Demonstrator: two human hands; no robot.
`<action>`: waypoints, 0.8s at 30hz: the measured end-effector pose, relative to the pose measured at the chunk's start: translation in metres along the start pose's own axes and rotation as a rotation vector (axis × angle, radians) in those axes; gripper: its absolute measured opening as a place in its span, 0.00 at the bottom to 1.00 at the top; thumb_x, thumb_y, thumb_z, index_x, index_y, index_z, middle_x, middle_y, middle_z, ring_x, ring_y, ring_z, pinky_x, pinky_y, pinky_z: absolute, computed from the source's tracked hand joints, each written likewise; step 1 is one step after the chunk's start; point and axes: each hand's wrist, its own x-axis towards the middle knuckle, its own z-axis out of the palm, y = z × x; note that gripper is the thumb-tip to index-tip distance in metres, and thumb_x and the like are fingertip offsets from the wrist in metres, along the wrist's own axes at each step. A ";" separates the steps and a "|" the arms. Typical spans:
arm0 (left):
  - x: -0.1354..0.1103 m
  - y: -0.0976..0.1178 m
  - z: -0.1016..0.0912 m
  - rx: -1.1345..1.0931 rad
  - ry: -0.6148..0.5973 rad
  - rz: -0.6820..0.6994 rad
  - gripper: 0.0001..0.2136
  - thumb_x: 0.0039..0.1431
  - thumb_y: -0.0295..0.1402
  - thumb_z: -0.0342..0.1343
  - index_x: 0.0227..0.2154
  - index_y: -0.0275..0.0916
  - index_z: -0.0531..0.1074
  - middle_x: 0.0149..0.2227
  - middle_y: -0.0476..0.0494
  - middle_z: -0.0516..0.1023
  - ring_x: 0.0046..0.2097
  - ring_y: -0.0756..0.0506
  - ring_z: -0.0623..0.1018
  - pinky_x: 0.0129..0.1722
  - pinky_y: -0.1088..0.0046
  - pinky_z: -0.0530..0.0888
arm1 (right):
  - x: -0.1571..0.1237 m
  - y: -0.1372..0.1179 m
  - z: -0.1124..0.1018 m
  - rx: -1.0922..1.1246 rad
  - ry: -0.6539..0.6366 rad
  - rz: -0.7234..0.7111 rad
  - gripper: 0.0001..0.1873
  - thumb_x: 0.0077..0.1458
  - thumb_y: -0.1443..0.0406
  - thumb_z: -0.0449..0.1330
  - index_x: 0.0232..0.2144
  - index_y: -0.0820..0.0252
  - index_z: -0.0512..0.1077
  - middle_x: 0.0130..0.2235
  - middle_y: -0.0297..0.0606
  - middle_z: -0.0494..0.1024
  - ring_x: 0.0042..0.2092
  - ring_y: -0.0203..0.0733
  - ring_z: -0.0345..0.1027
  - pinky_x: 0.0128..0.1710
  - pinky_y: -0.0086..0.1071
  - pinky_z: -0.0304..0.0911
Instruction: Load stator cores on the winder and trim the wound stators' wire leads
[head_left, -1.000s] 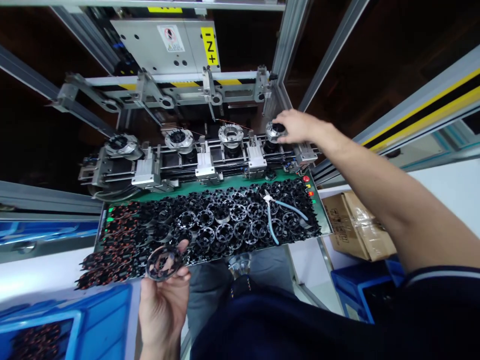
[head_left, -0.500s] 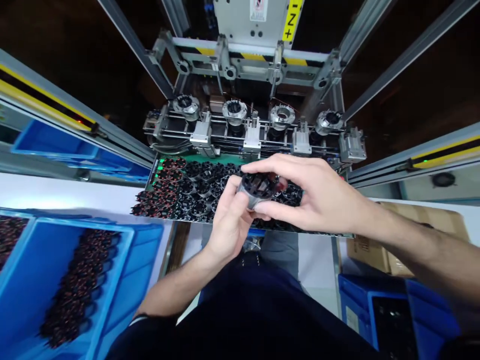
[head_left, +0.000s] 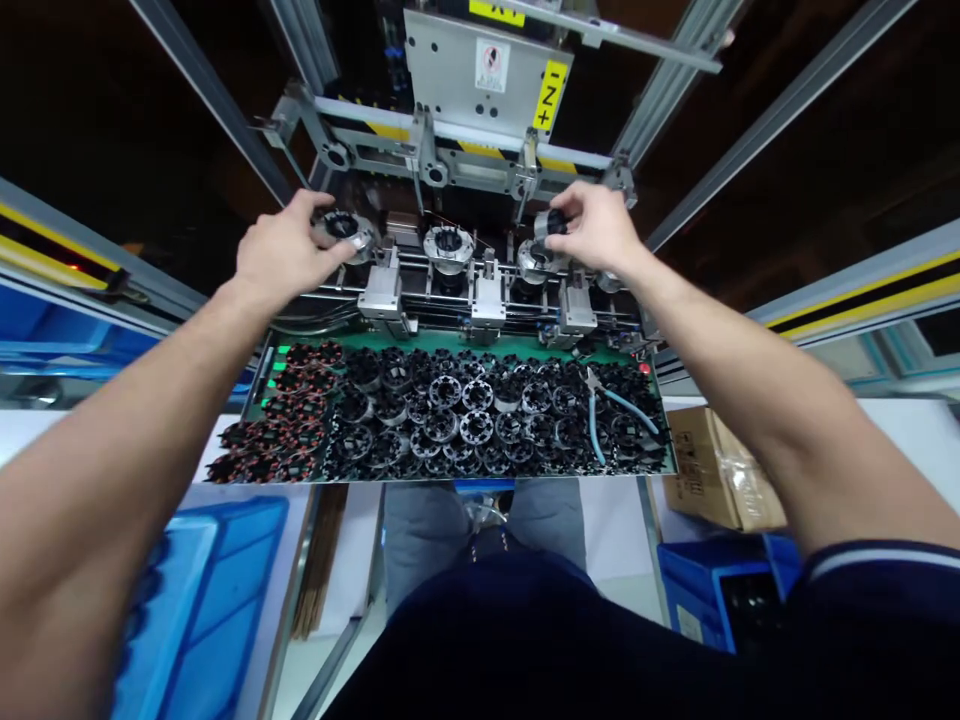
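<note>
My left hand [head_left: 281, 250] reaches to the leftmost ring-shaped holder [head_left: 363, 240] of the machine, thumb and fingers bent around its rim. A black motor stator core [head_left: 341, 224] sits inside that ring. At the third holder [head_left: 534, 262], my right hand [head_left: 600, 228] pinches another stator core [head_left: 552, 222], tilted just above the ring. Its fingertips behind the core are partly hidden. Between the hands, a second holder [head_left: 448, 258] carries a black core. The fourth holder is mostly behind my right wrist.
A green-based tray [head_left: 360, 340] in front holds many dark cores, with copper-wound ones [head_left: 285, 420] at its left. Blue-handled pliers [head_left: 598, 420] lie on the cores at right. Machine rods [head_left: 418, 185] hang above the holders. Blue bins [head_left: 247, 570] and a carton [head_left: 712, 470] stand lower down.
My hands, together around one core above the tray before, have moved apart and forward to the holders. My left hand has let go of that core. The view has shifted slightly.
</note>
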 end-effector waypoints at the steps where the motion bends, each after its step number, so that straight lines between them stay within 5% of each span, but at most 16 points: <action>1: 0.010 -0.005 0.002 0.168 -0.063 -0.035 0.43 0.76 0.52 0.70 0.82 0.33 0.64 0.62 0.34 0.90 0.65 0.35 0.86 0.77 0.41 0.76 | 0.009 0.011 0.007 -0.108 -0.005 0.006 0.34 0.54 0.59 0.85 0.59 0.65 0.83 0.58 0.48 0.89 0.58 0.56 0.78 0.73 0.58 0.72; 3: 0.021 -0.008 0.011 0.401 -0.196 -0.058 0.48 0.78 0.50 0.67 0.88 0.35 0.51 0.71 0.20 0.83 0.72 0.25 0.83 0.73 0.35 0.79 | 0.018 0.025 0.016 -0.301 -0.041 -0.003 0.32 0.56 0.63 0.81 0.61 0.67 0.84 0.60 0.51 0.89 0.63 0.64 0.80 0.74 0.61 0.70; 6: 0.024 -0.005 0.028 0.519 -0.268 -0.031 0.54 0.78 0.47 0.67 0.90 0.31 0.39 0.71 0.08 0.79 0.72 0.18 0.83 0.70 0.36 0.81 | 0.025 0.033 0.021 -0.470 -0.146 -0.092 0.32 0.57 0.62 0.81 0.63 0.61 0.86 0.60 0.47 0.89 0.65 0.70 0.80 0.72 0.63 0.72; 10: 0.025 -0.008 0.040 0.534 -0.228 -0.009 0.55 0.78 0.46 0.66 0.89 0.26 0.37 0.66 0.06 0.82 0.69 0.16 0.85 0.68 0.35 0.82 | 0.045 0.037 0.016 -0.584 -0.269 -0.212 0.35 0.55 0.55 0.84 0.62 0.59 0.89 0.56 0.47 0.90 0.64 0.70 0.80 0.71 0.62 0.73; 17: 0.024 -0.018 0.041 0.482 -0.211 -0.024 0.57 0.76 0.39 0.70 0.91 0.34 0.34 0.70 0.12 0.82 0.69 0.17 0.85 0.68 0.32 0.81 | 0.075 0.037 0.002 -0.574 -0.462 -0.154 0.35 0.55 0.60 0.84 0.64 0.58 0.89 0.51 0.45 0.91 0.52 0.59 0.86 0.62 0.53 0.80; 21: 0.024 -0.020 0.046 0.444 -0.214 -0.049 0.60 0.75 0.35 0.72 0.90 0.35 0.31 0.71 0.13 0.80 0.69 0.19 0.84 0.69 0.31 0.81 | 0.060 0.040 0.003 -0.551 -0.464 -0.170 0.43 0.61 0.56 0.80 0.75 0.60 0.81 0.64 0.51 0.87 0.64 0.66 0.83 0.71 0.58 0.77; 24: 0.028 -0.025 0.053 0.465 -0.219 -0.038 0.61 0.74 0.35 0.72 0.90 0.34 0.29 0.68 0.14 0.83 0.66 0.23 0.86 0.67 0.35 0.81 | 0.024 0.045 0.020 -0.629 -0.355 -0.187 0.59 0.62 0.53 0.76 0.87 0.64 0.63 0.83 0.60 0.66 0.81 0.80 0.63 0.79 0.71 0.65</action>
